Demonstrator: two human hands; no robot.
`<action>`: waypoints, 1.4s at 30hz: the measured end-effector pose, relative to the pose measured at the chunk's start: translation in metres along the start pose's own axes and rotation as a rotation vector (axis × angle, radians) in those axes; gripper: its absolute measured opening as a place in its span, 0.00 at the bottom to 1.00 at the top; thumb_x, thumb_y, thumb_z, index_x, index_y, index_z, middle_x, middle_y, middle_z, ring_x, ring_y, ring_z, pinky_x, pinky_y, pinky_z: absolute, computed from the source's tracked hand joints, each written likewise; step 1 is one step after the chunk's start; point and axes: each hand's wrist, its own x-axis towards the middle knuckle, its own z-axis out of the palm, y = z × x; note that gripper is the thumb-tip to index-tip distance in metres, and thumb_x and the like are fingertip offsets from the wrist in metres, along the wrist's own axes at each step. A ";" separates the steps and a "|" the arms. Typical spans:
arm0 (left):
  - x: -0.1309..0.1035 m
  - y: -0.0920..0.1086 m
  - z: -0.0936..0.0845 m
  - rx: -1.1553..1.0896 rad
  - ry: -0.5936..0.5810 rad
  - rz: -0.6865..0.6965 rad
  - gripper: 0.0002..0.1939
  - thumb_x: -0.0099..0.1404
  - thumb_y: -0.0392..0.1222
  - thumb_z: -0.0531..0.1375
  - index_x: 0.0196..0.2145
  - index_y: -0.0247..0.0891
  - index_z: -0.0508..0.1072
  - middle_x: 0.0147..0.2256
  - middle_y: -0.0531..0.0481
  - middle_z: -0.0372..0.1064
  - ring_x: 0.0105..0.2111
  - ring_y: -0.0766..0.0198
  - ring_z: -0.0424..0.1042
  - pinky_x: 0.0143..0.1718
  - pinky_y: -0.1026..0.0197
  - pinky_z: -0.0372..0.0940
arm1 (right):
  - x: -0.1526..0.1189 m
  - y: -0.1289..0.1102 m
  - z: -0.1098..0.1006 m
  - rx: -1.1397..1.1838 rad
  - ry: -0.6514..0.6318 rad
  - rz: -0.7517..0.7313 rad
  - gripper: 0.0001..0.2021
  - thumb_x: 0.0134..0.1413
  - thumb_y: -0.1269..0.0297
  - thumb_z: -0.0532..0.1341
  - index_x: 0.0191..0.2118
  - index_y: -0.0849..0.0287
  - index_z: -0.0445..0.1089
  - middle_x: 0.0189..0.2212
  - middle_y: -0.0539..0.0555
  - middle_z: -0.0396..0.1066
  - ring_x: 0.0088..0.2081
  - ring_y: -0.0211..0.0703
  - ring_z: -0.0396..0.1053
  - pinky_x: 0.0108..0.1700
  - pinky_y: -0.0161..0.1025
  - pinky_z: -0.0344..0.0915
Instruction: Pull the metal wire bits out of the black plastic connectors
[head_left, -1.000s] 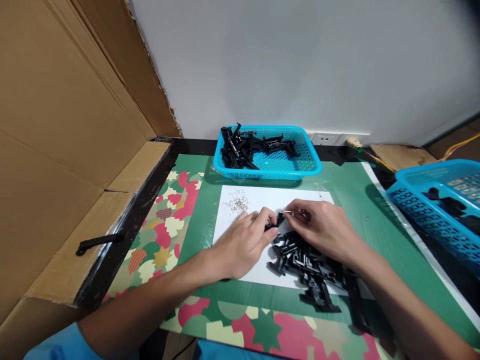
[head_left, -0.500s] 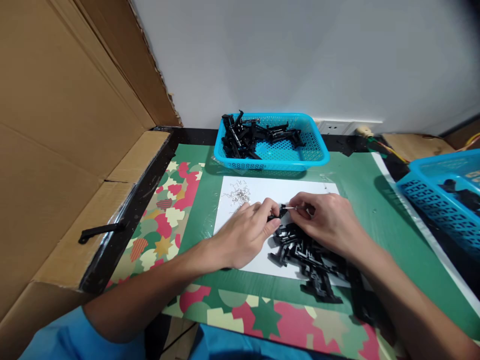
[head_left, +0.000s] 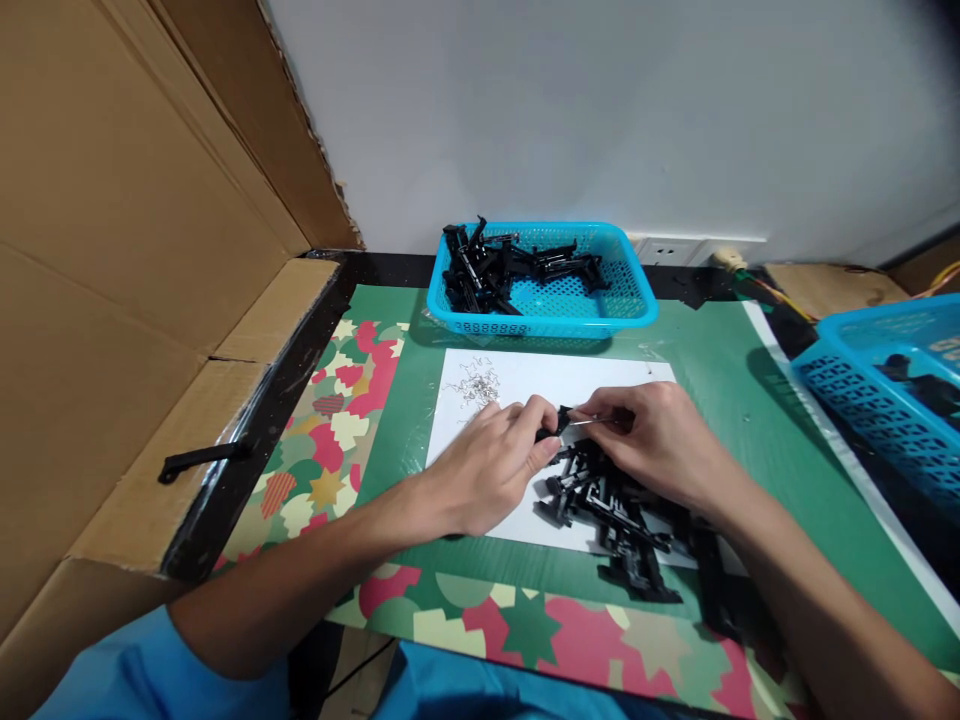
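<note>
A small black plastic part (head_left: 563, 417) is pinched between the thumb and fingers of my left hand (head_left: 499, 460), mostly covered by them. My right hand (head_left: 656, 435) grips a thin metal tool (head_left: 583, 421), whose tip reaches the black part; its handle is hidden in my fingers. Just below both hands, a heap of black plastic parts (head_left: 626, 520) lies across the white paper (head_left: 525, 515) and past its edge. A pile of tiny bent wire pieces (head_left: 478, 385) sits on the paper, beyond my left hand.
A blue basket (head_left: 544, 326) with black parts stands at the back. Another blue basket (head_left: 870, 390) is on the right. Cardboard (head_left: 135, 300) walls the left side, with a single black piece (head_left: 202, 460) lying on its lower flap. A wall socket (head_left: 670, 250) with wires is behind.
The metal tool has tilted slightly in my right hand, its tip still at the black part. My left hand keeps its hold in nearly the same place.
</note>
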 end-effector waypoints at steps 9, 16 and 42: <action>-0.001 0.001 0.000 0.029 0.011 0.004 0.12 0.83 0.48 0.44 0.51 0.42 0.62 0.48 0.47 0.72 0.44 0.56 0.70 0.51 0.50 0.62 | 0.000 0.010 -0.021 0.117 -0.111 0.004 0.15 0.68 0.54 0.63 0.41 0.56 0.84 0.35 0.56 0.85 0.30 0.47 0.79 0.32 0.41 0.69; 0.000 -0.002 0.003 0.049 0.034 0.027 0.10 0.84 0.46 0.46 0.52 0.41 0.63 0.49 0.48 0.73 0.47 0.56 0.72 0.52 0.51 0.63 | -0.004 0.020 -0.021 0.065 0.172 -0.051 0.16 0.72 0.53 0.60 0.49 0.52 0.84 0.44 0.55 0.85 0.41 0.56 0.83 0.41 0.48 0.74; 0.000 -0.008 0.010 -0.120 0.056 -0.022 0.05 0.78 0.33 0.53 0.45 0.42 0.62 0.47 0.46 0.74 0.48 0.54 0.74 0.50 0.49 0.70 | 0.003 -0.011 0.015 0.512 0.358 0.138 0.14 0.64 0.56 0.68 0.32 0.60 0.82 0.33 0.59 0.84 0.30 0.47 0.80 0.35 0.43 0.79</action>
